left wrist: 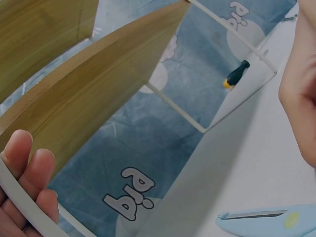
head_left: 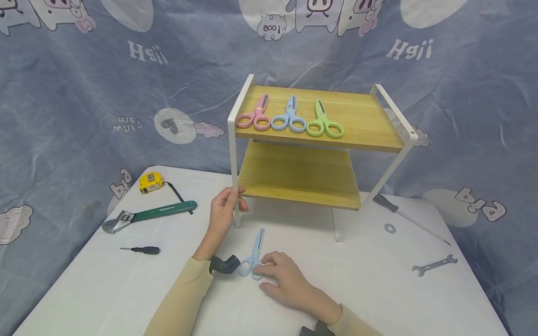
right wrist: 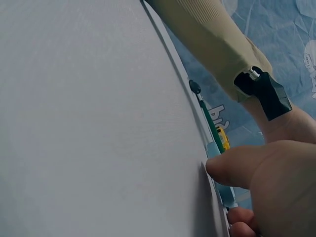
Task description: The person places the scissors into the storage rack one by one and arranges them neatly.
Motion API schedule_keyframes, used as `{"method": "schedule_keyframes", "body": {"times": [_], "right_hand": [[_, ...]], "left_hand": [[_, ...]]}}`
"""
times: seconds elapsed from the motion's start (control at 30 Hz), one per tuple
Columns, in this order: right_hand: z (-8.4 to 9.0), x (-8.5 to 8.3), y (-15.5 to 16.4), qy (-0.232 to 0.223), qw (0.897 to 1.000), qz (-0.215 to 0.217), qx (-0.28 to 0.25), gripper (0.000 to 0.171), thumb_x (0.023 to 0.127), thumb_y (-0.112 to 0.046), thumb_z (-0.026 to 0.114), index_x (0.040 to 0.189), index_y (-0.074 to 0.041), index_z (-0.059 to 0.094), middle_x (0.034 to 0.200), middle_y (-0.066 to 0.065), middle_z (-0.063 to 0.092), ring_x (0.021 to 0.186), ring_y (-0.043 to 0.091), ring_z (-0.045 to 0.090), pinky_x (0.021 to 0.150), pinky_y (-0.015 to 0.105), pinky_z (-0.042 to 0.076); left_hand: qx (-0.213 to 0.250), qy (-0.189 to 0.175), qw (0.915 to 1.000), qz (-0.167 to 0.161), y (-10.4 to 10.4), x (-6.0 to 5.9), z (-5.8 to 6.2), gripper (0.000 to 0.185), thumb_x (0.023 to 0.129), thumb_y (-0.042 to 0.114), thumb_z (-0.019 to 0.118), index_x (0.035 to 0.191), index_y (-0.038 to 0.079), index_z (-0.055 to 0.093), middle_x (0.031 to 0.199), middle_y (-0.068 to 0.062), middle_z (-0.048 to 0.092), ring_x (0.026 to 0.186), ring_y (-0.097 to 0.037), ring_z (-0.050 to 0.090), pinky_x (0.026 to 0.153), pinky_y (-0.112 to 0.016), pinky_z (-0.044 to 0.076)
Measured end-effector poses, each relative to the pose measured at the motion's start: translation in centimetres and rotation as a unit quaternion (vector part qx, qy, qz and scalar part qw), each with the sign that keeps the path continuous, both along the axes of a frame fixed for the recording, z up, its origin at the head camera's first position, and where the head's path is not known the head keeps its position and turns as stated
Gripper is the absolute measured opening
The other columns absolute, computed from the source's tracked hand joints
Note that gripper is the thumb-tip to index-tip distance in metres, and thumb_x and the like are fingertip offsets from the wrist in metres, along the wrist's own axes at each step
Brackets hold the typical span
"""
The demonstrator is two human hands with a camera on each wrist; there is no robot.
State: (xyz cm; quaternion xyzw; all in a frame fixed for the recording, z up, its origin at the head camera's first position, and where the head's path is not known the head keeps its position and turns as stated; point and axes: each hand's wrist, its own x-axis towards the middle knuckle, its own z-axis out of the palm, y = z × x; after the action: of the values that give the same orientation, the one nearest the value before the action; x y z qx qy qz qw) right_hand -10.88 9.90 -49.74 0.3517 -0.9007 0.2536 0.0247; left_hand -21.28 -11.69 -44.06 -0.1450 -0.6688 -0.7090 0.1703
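A two-tier shelf rack [head_left: 370, 119] with wooden boards and white metal legs stands on the white table. My left hand [head_left: 224, 205] grips its front left leg near the lower board; in the left wrist view its fingers [left wrist: 37, 173] curl round the white bar. Light blue scissors [head_left: 257, 247] lie on the table, blades pointing at the rack. My right hand [head_left: 287, 280] rests over their handle, a fingertip at the right ring and the thumb apart from it. On the top board lie pink scissors [head_left: 261, 109], blue scissors [head_left: 291, 112] and green scissors [head_left: 321, 119] in a row.
To the left lie a yellow tape measure [head_left: 151, 182], a green-handled adjustable wrench [head_left: 157, 212] and a small screwdriver [head_left: 145, 250]. To the right are a long screwdriver [head_left: 391, 205], a washer [head_left: 390, 228] and an open-end wrench [head_left: 435, 266]. A patterned curtain [head_left: 189, 60] hangs behind.
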Motion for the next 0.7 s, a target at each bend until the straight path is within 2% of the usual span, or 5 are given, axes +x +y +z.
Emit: {"method": "schedule_keyframes", "body": {"times": [0.17, 0.3, 0.5, 0.7], "right_hand": [[0.42, 0.16, -0.08, 0.015, 0.998, 0.019, 0.053, 0.043, 0.090, -0.027, 0.072, 0.133, -0.029, 0.068, 0.131, 0.002, 0.062, 0.112, 0.017, 0.055, 0.094, 0.037, 0.048], [0.52, 0.35, -0.14, 0.019, 0.997, 0.024, 0.072, 0.041, 0.093, -0.030, 0.069, 0.133, -0.031, 0.067, 0.135, 0.001, 0.060, 0.116, 0.017, 0.053, 0.097, 0.038, 0.046], [0.08, 0.42, -0.25, 0.014, 1.000, -0.001, 0.024, 0.027, 0.090, -0.023, 0.073, 0.117, -0.025, 0.072, 0.130, 0.002, 0.063, 0.115, 0.018, 0.057, 0.094, 0.039, 0.048], [-0.24, 0.37, -0.36, 0.022, 0.999, -0.032, -0.008, 0.016, 0.085, -0.019, 0.077, 0.100, -0.022, 0.072, 0.119, 0.001, 0.067, 0.106, 0.016, 0.060, 0.092, 0.036, 0.052]], "left_hand": [[-0.005, -0.002, 1.0000, 0.003, 0.04, 0.03, 0.05, 0.032, 0.110, 0.016, 0.044, 0.114, -0.010, 0.063, 0.070, -0.017, 0.068, 0.065, -0.005, 0.068, 0.069, -0.024, 0.057], [-0.008, -0.003, 0.9999, 0.007, 0.02, -0.06, -0.06, 0.032, 0.110, 0.016, 0.044, 0.113, -0.010, 0.062, 0.069, -0.011, 0.069, 0.065, -0.005, 0.068, 0.070, -0.023, 0.057], [-0.004, -0.001, 1.0000, 0.003, 0.04, -0.06, -0.09, 0.032, 0.110, 0.016, 0.044, 0.113, -0.011, 0.061, 0.068, 0.001, 0.069, 0.066, -0.005, 0.068, 0.071, -0.023, 0.056], [-0.002, 0.004, 1.0000, 0.003, 0.07, -0.06, -0.13, 0.032, 0.110, 0.015, 0.043, 0.113, -0.011, 0.062, 0.069, -0.018, 0.067, 0.064, -0.004, 0.067, 0.070, -0.023, 0.056]]}}
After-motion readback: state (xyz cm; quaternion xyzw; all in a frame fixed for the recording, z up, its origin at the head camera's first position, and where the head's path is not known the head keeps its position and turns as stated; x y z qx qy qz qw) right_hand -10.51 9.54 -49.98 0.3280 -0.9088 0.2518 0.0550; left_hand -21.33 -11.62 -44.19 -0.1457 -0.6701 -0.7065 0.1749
